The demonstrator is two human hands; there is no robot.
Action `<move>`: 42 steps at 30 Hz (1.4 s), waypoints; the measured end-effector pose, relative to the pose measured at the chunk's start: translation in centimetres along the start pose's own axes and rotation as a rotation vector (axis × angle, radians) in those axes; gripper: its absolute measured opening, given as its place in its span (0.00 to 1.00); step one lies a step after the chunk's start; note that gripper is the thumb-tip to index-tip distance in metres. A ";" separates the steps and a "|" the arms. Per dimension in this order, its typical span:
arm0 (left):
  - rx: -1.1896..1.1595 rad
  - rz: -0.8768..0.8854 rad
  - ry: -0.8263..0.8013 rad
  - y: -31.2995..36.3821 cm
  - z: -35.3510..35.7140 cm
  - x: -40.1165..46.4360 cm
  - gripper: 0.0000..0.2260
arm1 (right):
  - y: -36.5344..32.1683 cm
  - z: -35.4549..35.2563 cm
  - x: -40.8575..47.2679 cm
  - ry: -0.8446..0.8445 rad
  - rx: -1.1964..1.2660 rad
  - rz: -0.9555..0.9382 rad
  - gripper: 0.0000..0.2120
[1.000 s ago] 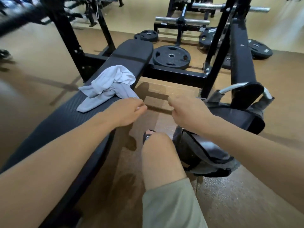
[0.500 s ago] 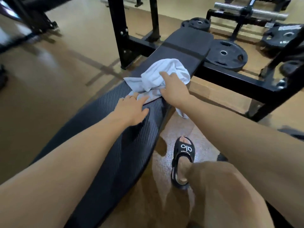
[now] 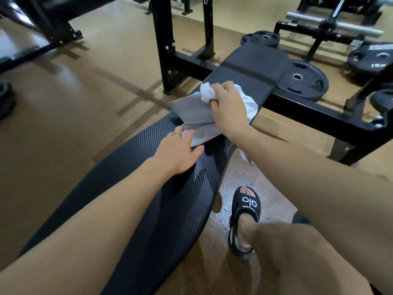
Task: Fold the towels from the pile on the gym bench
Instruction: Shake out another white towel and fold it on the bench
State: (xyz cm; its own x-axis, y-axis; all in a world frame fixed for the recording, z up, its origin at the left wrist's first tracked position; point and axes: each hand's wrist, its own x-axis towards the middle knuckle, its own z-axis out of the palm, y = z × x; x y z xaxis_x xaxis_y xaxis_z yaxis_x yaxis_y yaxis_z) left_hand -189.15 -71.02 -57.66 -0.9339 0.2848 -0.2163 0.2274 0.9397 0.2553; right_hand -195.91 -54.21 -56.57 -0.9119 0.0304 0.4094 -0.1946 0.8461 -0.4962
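A pale grey towel (image 3: 192,111) lies on the black gym bench (image 3: 165,196), partly lifted. My right hand (image 3: 228,109) grips a bunched white part of it at the upper edge. My left hand (image 3: 177,149) holds the towel's near lower corner against the bench, fingers curled over the cloth and thumb stretched along its edge. More white cloth (image 3: 248,103) hangs past my right hand over the bench's right side. Whether this is one towel or two, I cannot tell.
Black rack uprights (image 3: 163,43) stand behind the bench on the left, and a crossbar (image 3: 314,111) runs to the right. Weight plates (image 3: 302,79) lie on the floor beyond. My sandalled foot (image 3: 244,218) and knee (image 3: 297,250) are right of the bench.
My right hand has closed on the towel's bunched top and raised it, so the cloth stretches flatter. My left hand has moved forward onto the towel's near corner. The view has shifted left.
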 end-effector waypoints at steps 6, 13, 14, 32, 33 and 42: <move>-0.413 0.051 0.184 2.3 -6.2 -5.3 0.41 | -6.2 -10.0 -2.2 0.213 0.242 -0.027 0.12; -0.758 0.055 0.427 5.5 -10.9 -12.8 0.24 | -14.9 -17.6 -7.5 0.125 0.495 -0.146 0.06; -0.738 0.047 0.470 5.6 -11.3 -13.9 0.18 | -15.6 -18.2 -8.4 0.103 0.545 -0.139 0.09; -0.400 0.032 0.267 -0.4 -13.0 -24.7 0.15 | -15.2 -16.7 -13.7 -0.322 0.731 0.409 0.11; -0.395 0.040 0.269 -0.8 -13.0 -25.1 0.15 | -15.0 -16.6 -13.7 -0.336 0.711 0.408 0.09; -0.304 0.103 0.281 -1.7 -13.3 -26.1 0.13 | -19.3 -16.6 -16.1 -0.466 0.550 0.029 0.12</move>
State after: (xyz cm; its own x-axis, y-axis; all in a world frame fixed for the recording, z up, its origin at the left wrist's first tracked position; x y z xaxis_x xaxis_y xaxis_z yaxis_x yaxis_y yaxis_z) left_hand -168.88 -82.52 -39.90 -0.9589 0.2724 0.0791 0.2711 0.7983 0.5378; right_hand -171.44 -62.24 -40.87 -0.9549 -0.2852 0.0824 -0.2104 0.4546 -0.8655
